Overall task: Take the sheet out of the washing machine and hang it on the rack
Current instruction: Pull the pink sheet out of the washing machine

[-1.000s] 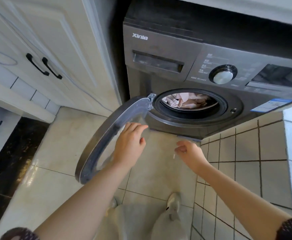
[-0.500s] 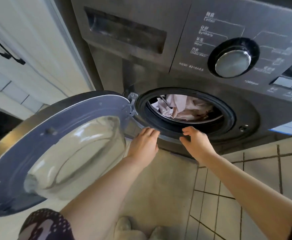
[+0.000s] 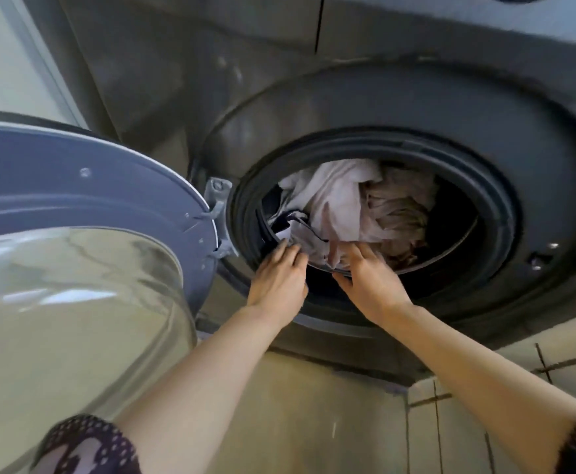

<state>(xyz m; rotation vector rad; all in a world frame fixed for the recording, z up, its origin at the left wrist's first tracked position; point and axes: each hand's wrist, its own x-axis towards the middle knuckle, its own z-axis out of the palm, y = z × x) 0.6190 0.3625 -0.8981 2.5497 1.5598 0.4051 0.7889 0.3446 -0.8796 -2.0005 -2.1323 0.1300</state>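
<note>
On the left the round door (image 3: 84,206) hangs wide open, its glass bowl sticking out toward the person. Next to it is the hole of the washer (image 3: 485,107), with a thick black rubber ring (image 3: 498,213) all the way around.

The left hand (image 3: 279,278) is at the low left edge of the hole. Its fingers are flat and spread, and the tips lie on the rubber ring and just touch the cloth. It holds nothing.

The sheet (image 3: 341,203) is inside the drum, all bunched up in a pale pink heap. Some darker cloth peeks out at the low left of the heap, and I cannot tell if it is part of the sheet.

The right hand (image 3: 370,282) is just beside the left one. Its fingers reach over the ring and lie on the low front of the heap. It is loose and not pinching anything yet.

The sheet looks soft and floppy. I think it is wet, so it may feel heavy and stick to itself. It will not break. A good place to grab is a fat fold at the front of the heap, one bunch in each hand. It is long, so it could drag on the floor (image 3: 314,422) or catch on the ring.
</note>
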